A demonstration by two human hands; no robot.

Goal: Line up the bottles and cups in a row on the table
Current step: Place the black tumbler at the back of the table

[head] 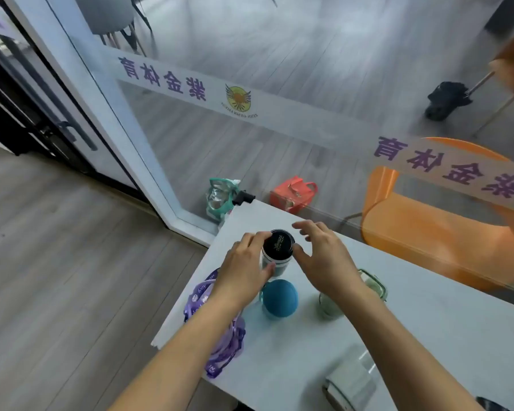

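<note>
A white bottle with a black lid (pixel 278 246) stands upright near the far left corner of the white table (pixel 428 336). My left hand (pixel 244 274) is wrapped around its side. My right hand (pixel 324 256) hovers at the lid's right edge, fingers spread, thumb touching the lid. Just in front stands a bottle with a round teal lid (pixel 279 298). To its right is a pale green glass cup (pixel 330 307), partly hidden by my right forearm. A clear cup (pixel 353 378) stands near the front. A glass jar with a green clip lid (pixel 374 286) sits behind my right wrist.
A purple lanyard (pixel 220 345) hangs over the table's left edge under my left arm. A glass wall runs behind the table, with an orange chair (pixel 428 226), a red bag (pixel 293 194) and a green plastic bag (pixel 220 197) beyond. A small black object (pixel 243 198) sits at the far corner.
</note>
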